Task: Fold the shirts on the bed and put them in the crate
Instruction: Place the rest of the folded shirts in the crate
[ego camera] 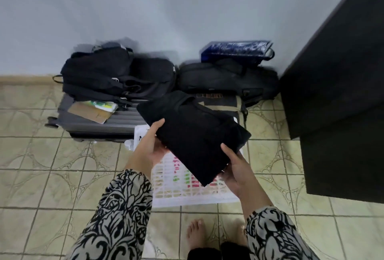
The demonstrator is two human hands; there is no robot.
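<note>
Presently, a folded black shirt (195, 137) is held in the air by both hands, directly above the white crate (187, 195) on the tiled floor (41, 176). Left hand (148, 149) supports the shirt's left edge, thumb on top, fingers beneath. Right hand (234, 170) holds the near right corner in the same grip (fingers hidden under the cloth). Long axis of the shirt runs from far left to near right, skewed against the crate's sides. Judgement: the move ahead is straight down, with a slight turn to square it. Neither hand is nearer; both share the load. Black bags (116, 76) and a suitcase (93, 122) lie just beyond the crate.
</note>
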